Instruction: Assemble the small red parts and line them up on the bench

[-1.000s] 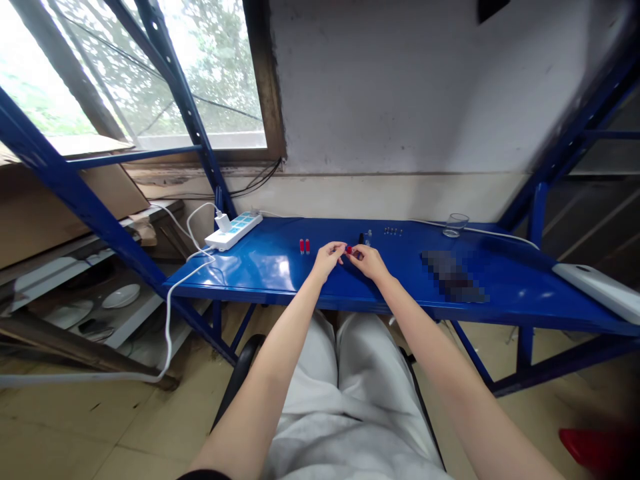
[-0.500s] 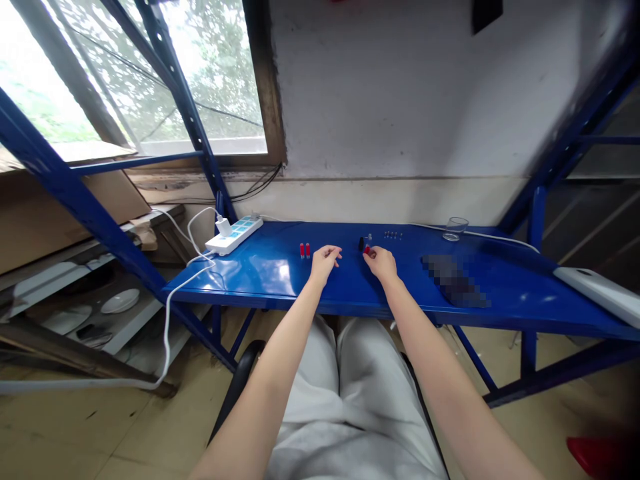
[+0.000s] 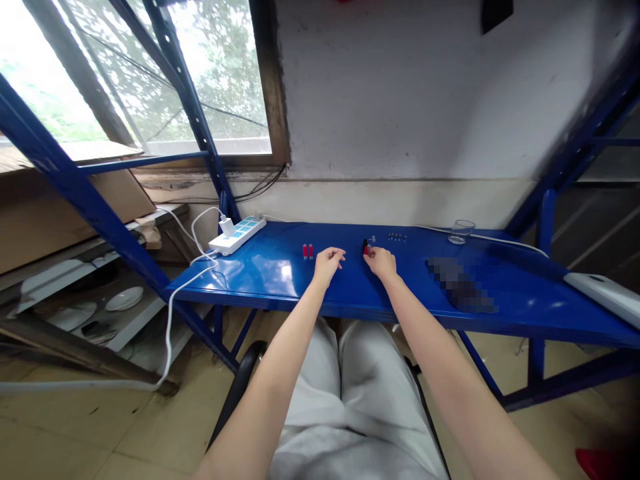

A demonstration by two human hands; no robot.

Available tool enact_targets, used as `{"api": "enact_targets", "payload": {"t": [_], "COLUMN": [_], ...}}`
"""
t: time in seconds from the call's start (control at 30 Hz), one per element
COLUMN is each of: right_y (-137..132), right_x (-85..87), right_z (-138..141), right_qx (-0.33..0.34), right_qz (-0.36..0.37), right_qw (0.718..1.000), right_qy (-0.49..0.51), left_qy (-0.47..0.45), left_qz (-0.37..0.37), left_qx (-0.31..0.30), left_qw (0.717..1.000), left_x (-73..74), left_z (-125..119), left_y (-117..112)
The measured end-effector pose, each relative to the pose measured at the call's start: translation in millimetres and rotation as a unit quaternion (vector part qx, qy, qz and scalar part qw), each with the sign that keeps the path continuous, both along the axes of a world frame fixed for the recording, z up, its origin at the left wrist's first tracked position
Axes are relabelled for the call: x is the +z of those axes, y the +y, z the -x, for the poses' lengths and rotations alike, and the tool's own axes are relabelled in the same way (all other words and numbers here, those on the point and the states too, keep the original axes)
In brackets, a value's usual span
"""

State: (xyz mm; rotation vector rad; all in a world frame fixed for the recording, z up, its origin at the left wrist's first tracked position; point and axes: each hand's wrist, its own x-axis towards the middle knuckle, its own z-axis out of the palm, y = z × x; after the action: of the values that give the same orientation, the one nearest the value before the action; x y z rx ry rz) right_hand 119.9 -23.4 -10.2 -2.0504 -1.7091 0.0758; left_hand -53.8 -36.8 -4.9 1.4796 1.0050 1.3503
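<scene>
My right hand (image 3: pixel 383 263) is closed, thumb and fingertips pinching a small red piece (image 3: pixel 367 251) just above the blue tabletop (image 3: pixel 270 233). Right against that red piece is a small black piece (image 3: pixel 365 243); whether the two are joined I cannot tell. A tiny clear or silvery part (image 3: pixel 373 239) lies just behind them. My left hand (image 3: pixel 327 264) hovers over the table with fingers loosely curled and apart, and nothing shows in it. To its left, two short red cylinders with pale ends (image 3: pixel 307 251) are side by side.
Several tiny metal parts (image 3: pixel 397 237) lie in a row at the back, left of a clear glass (image 3: pixel 461 231). A blurred dark item (image 3: pixel 460 287) rests at right, near a white object (image 3: pixel 603 297). A white power strip (image 3: pixel 238 235) with trailing cord occupies the left end.
My right hand has brought the red piece up against the black piece. My left hand has barely moved, and the view has shifted slightly.
</scene>
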Motion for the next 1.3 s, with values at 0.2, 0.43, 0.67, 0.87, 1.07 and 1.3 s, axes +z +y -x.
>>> {"api": "enact_targets", "payload": {"t": [0.2, 0.43, 0.67, 0.87, 1.07, 1.3], "right_y": [3, 2, -8, -6, -1, -3], "right_x": [-1.0, -0.9, 2.2, 2.5, -0.5, 2.2], "right_z": [0, -2, -11, -13, -14, -13], "right_qx": [0.001, -0.008, -0.046, -0.051, -0.053, -0.060], "right_qz": [-0.001, 0.011, 0.028, 0.019, 0.021, 0.032], "right_qw": [1.000, 1.000, 0.996, 0.997, 0.998, 0.997], "right_qy": [-0.001, 0.017, 0.067, 0.047, 0.032, 0.039], "left_qy": [0.015, 0.014, 0.017, 0.017, 0.018, 0.022], "left_qz": [-0.004, -0.006, -0.001, -0.001, 0.001, -0.001], "left_qx": [0.002, 0.001, -0.002, -0.006, -0.007, -0.007], "left_qw": [1.000, 1.000, 1.000, 1.000, 1.000, 1.000], "left_x": [-2.2, -4.0, -1.3, -0.3, -1.8, -0.8], "left_z": [-1, -1, -1, 0, -1, -1], "left_y": [2, 4, 1, 0, 1, 0]}}
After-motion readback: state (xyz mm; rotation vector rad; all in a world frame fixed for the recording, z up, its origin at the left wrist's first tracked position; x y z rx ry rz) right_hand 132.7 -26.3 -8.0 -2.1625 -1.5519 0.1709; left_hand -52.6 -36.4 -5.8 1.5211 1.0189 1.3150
